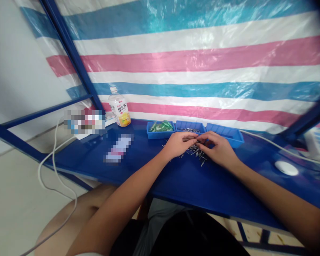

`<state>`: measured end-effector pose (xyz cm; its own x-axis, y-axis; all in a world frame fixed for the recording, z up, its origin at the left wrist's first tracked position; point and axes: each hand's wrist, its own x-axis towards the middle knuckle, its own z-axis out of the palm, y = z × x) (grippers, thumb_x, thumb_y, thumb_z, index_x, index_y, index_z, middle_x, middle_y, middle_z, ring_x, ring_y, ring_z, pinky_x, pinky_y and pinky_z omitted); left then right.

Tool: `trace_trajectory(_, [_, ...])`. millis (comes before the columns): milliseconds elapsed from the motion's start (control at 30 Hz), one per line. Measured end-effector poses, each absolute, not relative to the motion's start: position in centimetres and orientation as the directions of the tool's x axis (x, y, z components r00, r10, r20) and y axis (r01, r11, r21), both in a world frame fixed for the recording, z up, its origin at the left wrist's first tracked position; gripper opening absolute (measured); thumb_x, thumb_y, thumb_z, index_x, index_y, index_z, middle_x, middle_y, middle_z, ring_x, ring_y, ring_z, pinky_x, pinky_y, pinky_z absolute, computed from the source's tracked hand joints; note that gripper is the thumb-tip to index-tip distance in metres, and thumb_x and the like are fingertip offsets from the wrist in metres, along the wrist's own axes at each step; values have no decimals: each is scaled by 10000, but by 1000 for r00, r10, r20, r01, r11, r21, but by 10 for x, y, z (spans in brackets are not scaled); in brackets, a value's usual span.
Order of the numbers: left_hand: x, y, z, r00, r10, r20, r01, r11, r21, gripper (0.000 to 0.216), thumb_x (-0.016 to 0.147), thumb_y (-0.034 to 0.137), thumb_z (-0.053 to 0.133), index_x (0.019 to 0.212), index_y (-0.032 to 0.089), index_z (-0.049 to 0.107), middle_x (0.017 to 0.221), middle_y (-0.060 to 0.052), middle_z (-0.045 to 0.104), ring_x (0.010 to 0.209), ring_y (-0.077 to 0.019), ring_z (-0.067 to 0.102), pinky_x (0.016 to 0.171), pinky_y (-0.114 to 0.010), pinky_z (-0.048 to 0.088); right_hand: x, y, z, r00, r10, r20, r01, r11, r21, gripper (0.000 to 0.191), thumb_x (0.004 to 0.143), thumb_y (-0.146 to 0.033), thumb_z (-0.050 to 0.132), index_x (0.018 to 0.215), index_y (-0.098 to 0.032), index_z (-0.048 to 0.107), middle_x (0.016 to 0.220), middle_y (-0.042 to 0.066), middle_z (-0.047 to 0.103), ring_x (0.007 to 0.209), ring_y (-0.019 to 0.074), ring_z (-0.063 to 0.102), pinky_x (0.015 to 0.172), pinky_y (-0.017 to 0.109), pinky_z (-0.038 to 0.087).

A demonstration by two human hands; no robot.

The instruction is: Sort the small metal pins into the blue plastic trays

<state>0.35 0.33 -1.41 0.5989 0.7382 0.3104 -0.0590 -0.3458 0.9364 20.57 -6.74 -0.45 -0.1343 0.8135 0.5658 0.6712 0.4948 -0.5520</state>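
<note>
Thin metal pins point(196, 153) lie in a loose pile on the blue table point(216, 186), under my two hands.

My left hand point(178, 143) and right hand point(219, 146) meet at the fingertips above the pile, fingers curled and thumbs turned inward; I cannot tell whether a pin is pinched between them; three blue plastic bins stand in a row just beyond: the left bin point(161, 135) holds green pieces point(163, 126), the middle bin point(189, 124) holds more pins, the right bin point(236, 140) stands behind my right hand; a labelled drink bottle point(120, 113) stands upright, further left; a white oval object point(286, 168) lies to the right.
</note>
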Motion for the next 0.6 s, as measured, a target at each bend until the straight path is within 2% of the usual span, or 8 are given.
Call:
trace_trajectory(67, [2, 3, -12, 586, 746, 317, -33, -369, 929, 297, 928, 166, 726, 1220, 154, 776, 1155, -128, 816, 1071, -237, 789, 1019, -427, 627, 205, -68, -4, -148, 822, 549, 665, 494, -560, 221, 968, -433, 718, 1075, -247, 770, 1038, 87, 744, 745, 204, 660, 677, 391, 567])
trace_trajectory(167, [-1, 2, -9, 558, 775, 296, -3, -355, 935, 440, 907, 134, 740, 1345, 175, 715, 1083, -114, 825, 1003, -228, 798, 980, -414, 632, 203, -71, -1, -146, 832, 535, 645, 490, -587, 212, 982, -436, 702, 1061, -254, 776, 1048, 84, 754, 804, 223, 693, 700, 392, 573])
trace_trajectory(300, [-2, 0, -7, 505, 817, 279, 37, -343, 939, 650, 859, 216, 842, 1466, 195, 610, 1019, -107, 819, 938, -232, 791, 876, -386, 639, 201, -73, 0, -72, 835, 545, 625, 464, -628, 196, 991, -437, 688, 1005, -251, 744, 997, 77, 759, 821, 234, 710, 715, 391, 594])
trace_trajectory(367, [-1, -1, -6, 494, 824, 278, 53, -348, 936, 729, 829, 256, 884, 1489, 198, 580, 1008, -102, 812, 904, -225, 786, 848, -376, 636, 201, -74, 0, -42, 839, 543, 616, 449, -647, 194, 989, -426, 687, 1065, -253, 730, 1008, 79, 758, 824, 239, 717, 718, 395, 609])
trace_trajectory(433, [-1, -2, -5, 500, 821, 275, 59, -349, 935, 761, 815, 252, 896, 1499, 201, 565, 1009, -97, 805, 849, -207, 778, 818, -365, 634, 202, -74, 1, -86, 827, 555, 635, 475, -609, 235, 1007, -392, 652, 1190, -266, 728, 1061, 91, 752, 881, 256, 724, 745, 412, 623])
trace_trajectory(500, [0, -2, -5, 515, 813, 271, 70, -356, 932, 741, 813, 218, 886, 1485, 200, 576, 1003, -89, 802, 819, -194, 771, 808, -359, 632, 203, -74, 2, -176, 793, 584, 666, 532, -522, 288, 1027, -336, 597, 1281, -284, 723, 1122, 103, 739, 973, 275, 721, 806, 438, 628])
trace_trajectory(600, [0, -2, -5, 520, 804, 288, 94, -390, 916, 671, 809, 178, 872, 1432, 190, 622, 986, -82, 807, 852, -197, 773, 853, -368, 631, 204, -73, 2, -273, 744, 610, 691, 593, -413, 301, 1030, -273, 556, 1267, -296, 740, 1168, 112, 716, 1043, 284, 715, 890, 468, 621])
